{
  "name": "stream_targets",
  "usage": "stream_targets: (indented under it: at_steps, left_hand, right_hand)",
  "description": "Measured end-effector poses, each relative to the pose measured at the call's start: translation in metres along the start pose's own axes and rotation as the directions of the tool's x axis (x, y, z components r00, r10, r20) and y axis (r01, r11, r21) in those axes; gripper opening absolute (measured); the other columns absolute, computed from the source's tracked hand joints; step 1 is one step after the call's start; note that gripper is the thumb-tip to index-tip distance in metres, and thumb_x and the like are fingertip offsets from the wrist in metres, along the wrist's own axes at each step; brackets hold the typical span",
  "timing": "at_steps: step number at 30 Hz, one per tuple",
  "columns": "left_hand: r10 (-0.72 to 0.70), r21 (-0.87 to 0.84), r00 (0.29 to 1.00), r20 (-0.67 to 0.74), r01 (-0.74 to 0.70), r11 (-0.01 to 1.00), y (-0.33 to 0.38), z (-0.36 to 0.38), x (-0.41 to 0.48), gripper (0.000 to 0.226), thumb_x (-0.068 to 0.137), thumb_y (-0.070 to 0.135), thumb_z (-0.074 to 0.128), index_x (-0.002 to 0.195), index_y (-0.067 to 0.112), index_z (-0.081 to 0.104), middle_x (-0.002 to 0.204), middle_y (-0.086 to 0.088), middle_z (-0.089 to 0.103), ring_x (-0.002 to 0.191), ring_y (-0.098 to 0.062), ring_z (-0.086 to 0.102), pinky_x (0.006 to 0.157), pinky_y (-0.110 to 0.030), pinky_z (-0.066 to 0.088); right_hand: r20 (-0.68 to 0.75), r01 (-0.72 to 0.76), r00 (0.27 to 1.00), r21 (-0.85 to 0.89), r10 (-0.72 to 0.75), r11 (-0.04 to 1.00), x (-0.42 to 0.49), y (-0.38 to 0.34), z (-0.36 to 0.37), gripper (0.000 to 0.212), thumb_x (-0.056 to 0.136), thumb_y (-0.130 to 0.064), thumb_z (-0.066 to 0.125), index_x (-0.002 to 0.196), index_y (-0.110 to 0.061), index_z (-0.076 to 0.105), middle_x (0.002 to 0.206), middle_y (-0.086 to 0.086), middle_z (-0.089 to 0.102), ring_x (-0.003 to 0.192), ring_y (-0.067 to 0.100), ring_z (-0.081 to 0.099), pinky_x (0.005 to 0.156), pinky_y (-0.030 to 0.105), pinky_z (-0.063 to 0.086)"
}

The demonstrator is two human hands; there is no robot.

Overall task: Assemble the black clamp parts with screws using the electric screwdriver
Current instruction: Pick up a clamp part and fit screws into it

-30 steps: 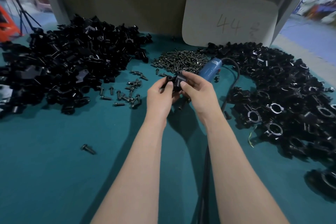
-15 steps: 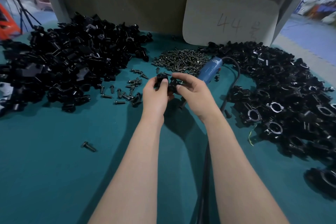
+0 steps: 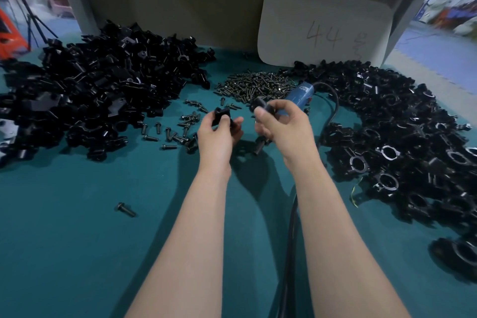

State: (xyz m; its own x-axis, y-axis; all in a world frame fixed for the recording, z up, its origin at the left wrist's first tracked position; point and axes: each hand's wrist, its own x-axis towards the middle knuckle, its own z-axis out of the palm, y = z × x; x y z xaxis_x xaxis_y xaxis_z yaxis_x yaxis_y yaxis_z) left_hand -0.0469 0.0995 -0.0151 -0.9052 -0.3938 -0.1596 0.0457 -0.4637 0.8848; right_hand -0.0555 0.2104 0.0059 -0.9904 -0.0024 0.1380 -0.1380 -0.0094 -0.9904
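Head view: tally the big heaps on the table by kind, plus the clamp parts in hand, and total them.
Clamp-part heaps: 2 (left heap, right heap)
Screw heap: 1
Held clamp parts: 2 (left part, right part)
Total: 5

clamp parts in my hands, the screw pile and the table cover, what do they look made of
Left clamp part and right clamp part: probably moulded plastic, possibly coated metal; uniform black with a dull sheen.
Screw pile: metal, dark plated; small bright glints.
Table cover: likely felt or fabric; matte teal, no reflections.
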Motion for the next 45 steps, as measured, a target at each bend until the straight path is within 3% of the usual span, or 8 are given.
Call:
stream_targets:
  at_steps: [3, 8, 12, 17, 30, 36, 41, 45]
  left_hand:
    - [0.052, 0.117, 0.996, 0.078, -0.061, 0.991, -0.004, 0.008, -0.005, 0.030, 0.104, 0.013, 0.036, 0.128, 0.006, 0.054, 0.115, -0.011, 0.065, 0.100, -0.019, 0.064, 0.087, -0.029, 0.054]
    - [0.114, 0.214, 0.980, 0.164, -0.148, 0.966, -0.007, 0.013, -0.009, 0.037, 0.104, 0.015, 0.036, 0.139, 0.011, 0.047, 0.135, -0.010, 0.057, 0.122, -0.021, 0.056, 0.107, -0.038, 0.044]
    - [0.112, 0.199, 0.977, 0.183, -0.148, 0.969, -0.006, 0.016, -0.012, 0.038, 0.104, 0.018, 0.036, 0.141, 0.011, 0.044, 0.139, -0.010, 0.052, 0.130, -0.022, 0.049, 0.111, -0.042, 0.039]
    - [0.239, 0.272, 0.943, 0.231, -0.299, 0.915, -0.008, 0.014, -0.017, 0.038, 0.099, 0.028, 0.052, 0.131, 0.008, 0.051, 0.105, -0.001, 0.068, 0.092, -0.003, 0.064, 0.080, -0.017, 0.050]
    - [0.340, 0.509, 0.914, 0.220, -0.405, 0.760, -0.012, 0.007, -0.016, 0.048, 0.097, 0.034, 0.052, 0.140, 0.011, 0.045, 0.118, -0.003, 0.066, 0.107, -0.014, 0.062, 0.092, -0.024, 0.049]
    - [0.347, 0.540, 0.916, 0.200, -0.399, 0.742, -0.012, 0.007, -0.015, 0.045, 0.097, 0.032, 0.054, 0.136, 0.011, 0.049, 0.101, 0.007, 0.063, 0.083, 0.009, 0.056, 0.068, 0.003, 0.039]
    - [0.341, 0.599, 0.920, 0.191, -0.385, 0.703, -0.013, 0.008, -0.016, 0.041, 0.097, 0.032, 0.053, 0.131, 0.008, 0.053, 0.099, -0.003, 0.069, 0.087, -0.013, 0.064, 0.068, -0.007, 0.042]
    - [0.335, 0.646, 0.915, 0.226, -0.398, 0.651, -0.015, 0.008, -0.018, 0.035, 0.098, 0.033, 0.049, 0.123, 0.009, 0.055, 0.098, -0.006, 0.069, 0.090, -0.025, 0.065, 0.073, -0.024, 0.050]
  right_hand:
    - [-0.058, -0.033, 0.997, 0.259, 0.050, 0.965, -0.002, 0.000, 0.014, 0.008, 0.088, -0.010, 0.066, 0.086, -0.011, 0.058, 0.078, 0.002, 0.069, 0.070, 0.012, 0.070, 0.070, 0.021, 0.055]
    - [-0.148, 0.038, 0.988, 0.050, -0.031, 0.998, -0.003, 0.004, 0.020, 0.008, 0.091, -0.019, 0.063, 0.083, -0.018, 0.064, 0.082, -0.003, 0.066, 0.077, 0.009, 0.060, 0.070, 0.020, 0.049]
    - [-0.143, -0.006, 0.989, 0.118, 0.023, 0.993, -0.004, 0.005, 0.021, 0.013, 0.093, -0.022, 0.060, 0.081, -0.018, 0.064, 0.078, -0.003, 0.065, 0.069, 0.005, 0.058, 0.063, 0.016, 0.047]
    - [-0.146, -0.041, 0.987, 0.208, 0.073, 0.977, -0.005, 0.003, 0.021, 0.015, 0.094, -0.023, 0.058, 0.082, -0.016, 0.063, 0.066, -0.009, 0.065, 0.059, 0.002, 0.058, 0.061, 0.018, 0.048]
    - [-0.086, -0.095, 0.990, 0.197, 0.114, 0.976, -0.008, 0.008, 0.020, 0.017, 0.095, -0.020, 0.057, 0.080, -0.014, 0.063, 0.071, -0.003, 0.064, 0.058, 0.002, 0.059, 0.055, 0.014, 0.047]
    - [-0.106, -0.084, 0.990, 0.106, 0.095, 0.991, -0.005, 0.013, 0.020, 0.015, 0.095, -0.022, 0.058, 0.083, -0.017, 0.066, 0.070, -0.004, 0.063, 0.055, 0.002, 0.052, 0.057, 0.019, 0.046]
    - [-0.141, -0.069, 0.988, 0.005, 0.069, 0.998, -0.005, 0.013, 0.016, 0.019, 0.094, -0.023, 0.059, 0.081, -0.015, 0.070, 0.067, -0.003, 0.064, 0.061, 0.007, 0.055, 0.051, 0.017, 0.046]
    - [-0.144, -0.011, 0.990, -0.146, -0.010, 0.989, -0.004, 0.010, 0.018, 0.017, 0.091, -0.032, 0.061, 0.090, -0.018, 0.070, 0.079, -0.010, 0.069, 0.074, 0.000, 0.062, 0.068, 0.018, 0.048]
